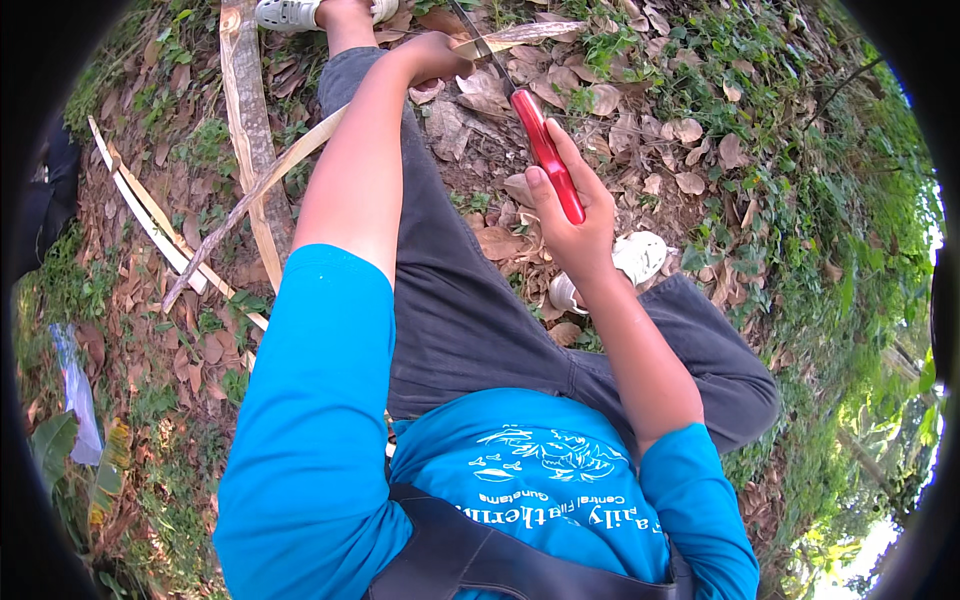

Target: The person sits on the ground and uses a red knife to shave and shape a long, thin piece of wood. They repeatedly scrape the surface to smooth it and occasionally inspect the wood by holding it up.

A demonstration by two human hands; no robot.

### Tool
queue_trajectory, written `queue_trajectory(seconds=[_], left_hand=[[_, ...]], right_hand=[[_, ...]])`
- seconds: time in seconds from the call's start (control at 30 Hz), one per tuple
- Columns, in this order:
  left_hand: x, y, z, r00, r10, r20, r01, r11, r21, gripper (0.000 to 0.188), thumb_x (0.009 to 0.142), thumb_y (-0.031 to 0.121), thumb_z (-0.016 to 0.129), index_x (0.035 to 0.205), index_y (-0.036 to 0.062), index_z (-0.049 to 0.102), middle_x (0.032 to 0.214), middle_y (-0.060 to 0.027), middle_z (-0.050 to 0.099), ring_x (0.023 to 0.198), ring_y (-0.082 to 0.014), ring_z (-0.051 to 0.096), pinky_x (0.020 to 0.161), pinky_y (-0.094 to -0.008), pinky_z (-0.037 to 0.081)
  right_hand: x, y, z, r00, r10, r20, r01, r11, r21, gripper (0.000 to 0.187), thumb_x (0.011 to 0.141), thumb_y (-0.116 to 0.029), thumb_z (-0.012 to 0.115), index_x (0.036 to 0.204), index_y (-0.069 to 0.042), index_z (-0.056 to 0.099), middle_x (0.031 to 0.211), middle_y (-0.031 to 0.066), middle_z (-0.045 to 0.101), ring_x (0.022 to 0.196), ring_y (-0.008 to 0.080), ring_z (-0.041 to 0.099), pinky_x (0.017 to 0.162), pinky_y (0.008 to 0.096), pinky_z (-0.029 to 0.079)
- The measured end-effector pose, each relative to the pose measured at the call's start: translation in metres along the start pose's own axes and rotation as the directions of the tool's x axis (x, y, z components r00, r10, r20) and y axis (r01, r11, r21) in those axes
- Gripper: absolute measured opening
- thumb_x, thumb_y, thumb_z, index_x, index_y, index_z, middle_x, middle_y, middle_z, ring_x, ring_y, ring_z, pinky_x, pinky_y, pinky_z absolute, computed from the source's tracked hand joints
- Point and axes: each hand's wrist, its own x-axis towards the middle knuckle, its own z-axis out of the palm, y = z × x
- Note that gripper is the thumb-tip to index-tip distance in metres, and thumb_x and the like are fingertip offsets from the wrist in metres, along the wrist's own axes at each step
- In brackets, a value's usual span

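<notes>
The pale wooden strip (525,36) is pinched in the curled left hand (437,57), its free end jutting out to that hand's right. Just beside the fingers it is crossed by the blade of the red-handled knife (527,112); whether the edge bites cannot be told. Shaving or slicing appears to be in hand; a firm hold, with fingers clear of the edge, seems called for. The handle is gripped by the right hand (583,212), its thumb laid alongside; the left arm is stretched forward.
</notes>
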Motion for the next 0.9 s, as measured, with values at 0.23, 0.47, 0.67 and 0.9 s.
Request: queue_trajectory(seconds=[0.23,0.47,0.67,0.9], left_hand=[[-0.025,0.005,0.009,0.879,0.265,-0.396,-0.042,0.871,0.489,0.048,0.082,0.052,0.077,0.103,0.0101,0.069,0.091,-0.0131,0.076,0.084,-0.0295,0.074,0.076,-0.0413,0.059],[-0.031,-0.017,0.038,0.737,0.336,-0.586,0.14,0.773,0.618,0.043,0.087,0.052,0.07,0.11,0.0159,0.07,0.094,-0.0105,0.077,0.087,-0.0335,0.075,0.073,-0.0483,0.06],[-0.023,-0.012,0.034,0.725,0.338,-0.6,0.18,0.747,0.64,0.032,0.084,0.043,0.077,0.103,0.0188,0.074,0.091,-0.0084,0.078,0.086,-0.0289,0.077,0.072,-0.0434,0.062],[-0.023,-0.008,0.034,0.742,0.256,-0.619,0.221,0.779,0.587,0.028,0.084,0.042,0.077,0.103,0.0206,0.074,0.095,-0.0073,0.078,0.09,-0.0285,0.076,0.074,-0.0426,0.061]], right_hand=[[0.007,-0.01,-0.001,0.999,-0.033,-0.007,0.033,0.999,-0.009,0.052,0.099,-0.013,0.07,0.149,-0.006,0.055,0.109,0.0082,0.072,0.085,0.0068,0.062,0.078,0.0243,0.051],[0.01,-0.024,0.027,0.999,0.027,0.017,-0.028,0.999,0.029,0.055,0.099,-0.016,0.071,0.15,-0.005,0.053,0.105,0.0057,0.071,0.079,0.0049,0.058,0.075,0.0232,0.05],[0.001,0.027,0.026,0.995,-0.095,0.007,0.095,0.991,-0.095,0.055,0.098,-0.014,0.071,0.149,-0.008,0.055,0.096,0.0096,0.074,0.073,0.0052,0.061,0.069,0.0237,0.051],[0.021,0.005,0.013,0.997,-0.064,-0.031,0.065,0.998,0.028,0.052,0.1,-0.013,0.069,0.149,-0.005,0.055,0.103,0.0045,0.072,0.078,0.0046,0.06,0.072,0.0225,0.05]])
